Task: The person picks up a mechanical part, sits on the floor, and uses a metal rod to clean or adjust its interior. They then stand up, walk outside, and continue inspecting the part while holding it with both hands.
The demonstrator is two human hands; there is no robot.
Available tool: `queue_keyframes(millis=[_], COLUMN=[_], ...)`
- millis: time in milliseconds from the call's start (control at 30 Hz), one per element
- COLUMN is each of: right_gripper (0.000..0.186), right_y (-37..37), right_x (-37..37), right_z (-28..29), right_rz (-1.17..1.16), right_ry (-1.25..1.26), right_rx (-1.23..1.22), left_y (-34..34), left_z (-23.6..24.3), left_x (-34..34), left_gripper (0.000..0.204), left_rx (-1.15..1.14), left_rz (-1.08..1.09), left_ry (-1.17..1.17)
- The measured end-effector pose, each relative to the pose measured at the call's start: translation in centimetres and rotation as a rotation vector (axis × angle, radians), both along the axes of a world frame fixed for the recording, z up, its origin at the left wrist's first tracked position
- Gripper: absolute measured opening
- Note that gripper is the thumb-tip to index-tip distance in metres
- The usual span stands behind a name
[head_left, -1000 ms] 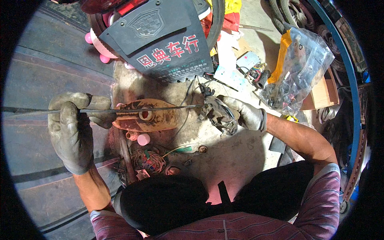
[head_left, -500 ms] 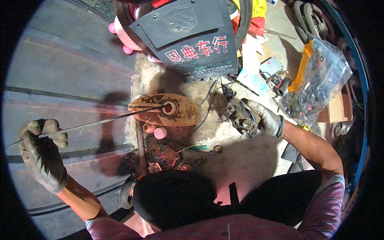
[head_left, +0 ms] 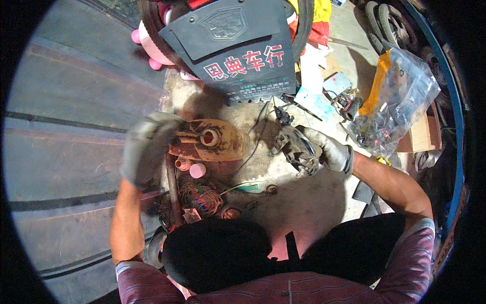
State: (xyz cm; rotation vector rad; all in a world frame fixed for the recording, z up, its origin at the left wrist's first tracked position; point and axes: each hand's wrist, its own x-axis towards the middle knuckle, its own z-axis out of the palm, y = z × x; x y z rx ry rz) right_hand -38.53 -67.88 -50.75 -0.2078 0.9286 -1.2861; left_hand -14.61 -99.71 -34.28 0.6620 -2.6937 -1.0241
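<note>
My left hand (head_left: 149,147), in a worn grey glove and blurred, is at the left end of a grimy yellowish plastic jug (head_left: 225,143) with an open neck; what its fingers hold, if anything, is hidden. My right hand (head_left: 326,152), also gloved, grips a dirty dark mechanical part (head_left: 296,152) right of the jug. Small black fittings (head_left: 284,117) lie just above that part. A pink cap (head_left: 197,170) and a small round fitting (head_left: 183,164) sit below the jug.
A dark panel (head_left: 223,30) with red lettering leans at the top. Tangled wires (head_left: 200,197) lie lower left. Metal sheeting (head_left: 66,157) fills the left. At right are a plastic bag (head_left: 402,93), cardboard (head_left: 415,134), tyres (head_left: 387,30) and a blue rail (head_left: 455,152).
My left hand, earlier holding a long thin dark rod farther left, has moved right and up to the jug; the rod no longer shows. My right hand still holds the dark part.
</note>
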Motion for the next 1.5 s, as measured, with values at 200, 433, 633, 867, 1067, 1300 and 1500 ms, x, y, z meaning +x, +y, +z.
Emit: queue_keyframes(millis=[200, 433, 633, 867, 1067, 1300, 1500], right_gripper=[0.051, 0.051, 0.048, 0.056, 0.059, 0.057, 0.058], right_y=[0.3, -0.3, -2.7, -7.6, -9.1, -9.0, -9.1], right_x=[-0.1, 0.1, 1.0, 3.3, 3.6, 3.3, 3.7], right_z=[0.1, 0.5, 1.6, 3.8, 4.4, 4.3, 4.0], right_rz=[0.001, 0.042, 0.119, 0.047, 0.105, 0.213, 0.193], right_ry=[-0.009, 0.034, 0.143, -0.028, 0.187, 0.183, 0.152], right_rx=[0.013, -0.039, -0.028, -0.082, -0.087, 0.027, 0.05], left_y=[1.1, 0.1, 0.8, -1.0, -1.6, -2.9, -2.0], left_z=[-3.7, -1.9, 4.0, 7.0, 7.8, 9.6, 10.7], left_x=[-2.2, 0.9, 3.7, 7.1, 8.7, 10.5, 10.6], left_gripper=[0.023, 0.02, 0.026, 0.028, 0.028, 0.03, 0.03], left_rx=[0.019, 0.429, 0.444, 0.291, 0.21, 0.211, 0.19], left_rz=[-0.074, 0.221, 0.363, 0.372, 0.395, 0.342, 0.343], left_ry=[-0.23, 0.171, 0.415, 0.517, 0.579, 0.608, 0.693])
